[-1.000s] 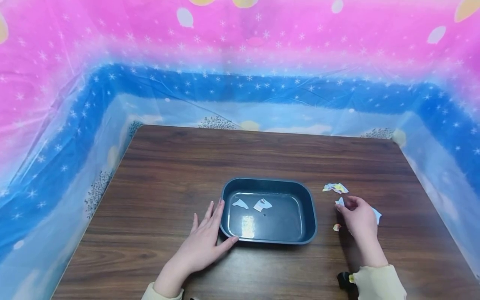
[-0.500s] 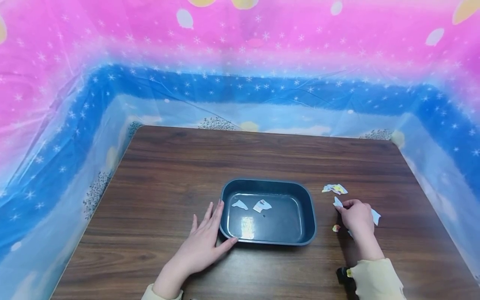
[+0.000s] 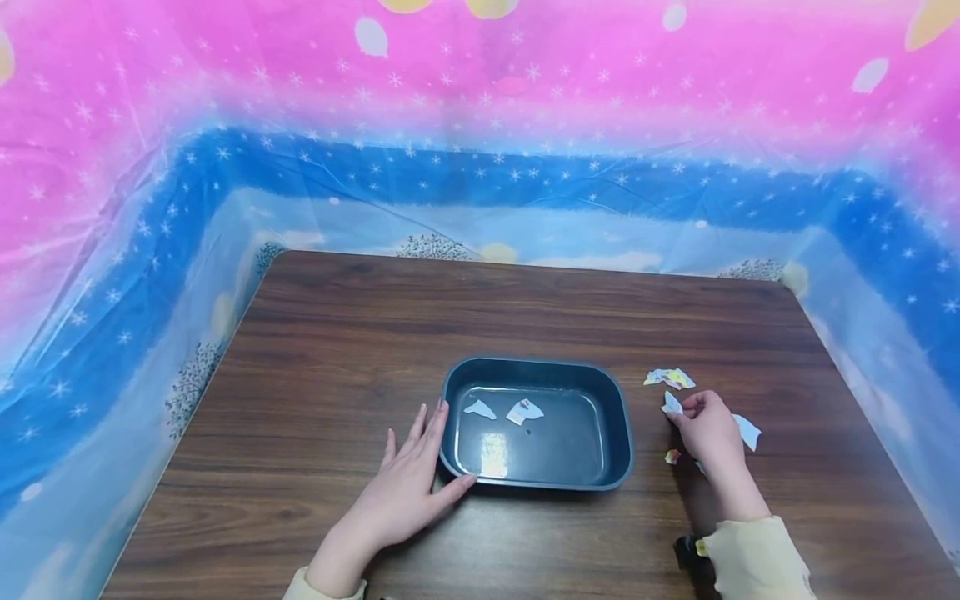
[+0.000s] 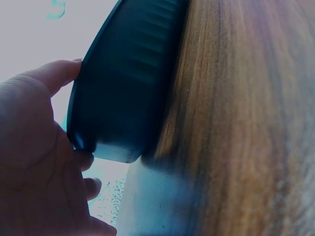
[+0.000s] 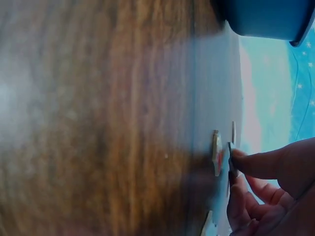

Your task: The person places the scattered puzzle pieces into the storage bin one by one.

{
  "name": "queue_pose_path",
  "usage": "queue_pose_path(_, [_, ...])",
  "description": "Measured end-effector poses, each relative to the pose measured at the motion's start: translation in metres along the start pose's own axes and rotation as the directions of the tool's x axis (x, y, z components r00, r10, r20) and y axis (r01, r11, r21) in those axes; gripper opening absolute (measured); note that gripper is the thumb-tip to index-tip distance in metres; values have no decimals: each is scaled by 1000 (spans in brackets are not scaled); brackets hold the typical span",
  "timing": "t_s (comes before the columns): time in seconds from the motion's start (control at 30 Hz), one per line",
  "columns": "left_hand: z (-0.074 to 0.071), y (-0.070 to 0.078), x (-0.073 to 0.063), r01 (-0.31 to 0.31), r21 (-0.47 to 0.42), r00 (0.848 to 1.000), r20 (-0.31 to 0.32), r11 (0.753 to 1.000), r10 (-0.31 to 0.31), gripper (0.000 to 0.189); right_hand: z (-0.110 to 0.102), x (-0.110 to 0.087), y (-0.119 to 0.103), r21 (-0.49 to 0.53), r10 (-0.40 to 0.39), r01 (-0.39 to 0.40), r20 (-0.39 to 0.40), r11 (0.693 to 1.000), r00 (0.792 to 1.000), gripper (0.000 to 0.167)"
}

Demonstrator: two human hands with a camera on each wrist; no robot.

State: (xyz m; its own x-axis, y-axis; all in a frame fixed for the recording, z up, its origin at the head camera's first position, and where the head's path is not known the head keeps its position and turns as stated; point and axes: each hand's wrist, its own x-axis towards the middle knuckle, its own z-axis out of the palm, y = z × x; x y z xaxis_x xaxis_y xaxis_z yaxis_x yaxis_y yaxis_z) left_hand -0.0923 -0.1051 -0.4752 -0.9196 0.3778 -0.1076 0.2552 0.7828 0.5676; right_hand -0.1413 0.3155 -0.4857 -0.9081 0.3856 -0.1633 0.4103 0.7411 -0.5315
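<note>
A dark blue-grey rectangular basin (image 3: pixel 562 450) stands mid-table. In it lie two flat white fragments, a narrow one (image 3: pixel 480 408) and a wider marked one (image 3: pixel 525 411). My left hand (image 3: pixel 401 504) rests against the basin's left end, fingers straight and thumb at the near rim; the left wrist view shows the basin's outer wall (image 4: pixel 118 83) beside it. To the right of the basin, my right hand (image 3: pixel 712 433) pinches a flat white fragment (image 3: pixel 671 403) between thumb and fingers. In the right wrist view that fragment (image 5: pixel 230 156) appears edge-on at the fingertips.
Around my right hand lie a yellow-and-white fragment (image 3: pixel 678 378), a small red-and-yellow one (image 3: pixel 672 457) and a white one (image 3: pixel 747 432). A black object (image 3: pixel 684 552) sits by the right sleeve. Patterned pink and blue cloth (image 3: pixel 480 167) surrounds the wooden table (image 3: pixel 337 333).
My right hand has shifted slightly left, and the pinched fragment moves left with it, showing more of its face. The left hand and the basin stay in place.
</note>
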Motion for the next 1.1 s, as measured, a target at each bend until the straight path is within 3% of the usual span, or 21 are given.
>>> queue_pose_path(0.23, [1, -2, 0, -2, 0, 1000, -5, 1000, 2, 100, -9, -2, -11, 105, -35, 39, -38, 994, 999, 26])
queue_pose_path(0.4, [1, -3, -1, -6, 2, 1000, -5, 1000, 6, 100, -17, -9, -33, 197, -62, 74, -66, 978, 996, 31])
queue_pose_path(0.63, [0, -2, -1, -2, 4, 1000, 0, 1000, 2, 100, -24, -30, -78, 276, -144, 138, 2, 951, 990, 34])
queue_pose_path(0.83, [-1, -3, -1, -12, 11, 1000, -7, 1000, 12, 101, -5, -45, -113, 217, -266, 252, 37, 943, 963, 22])
queue_pose_path(1.1, [1, -3, -2, -7, 2, 1000, 1, 1000, 7, 100, 32, -50, -133, -22, -272, 274, 70, 962, 960, 13])
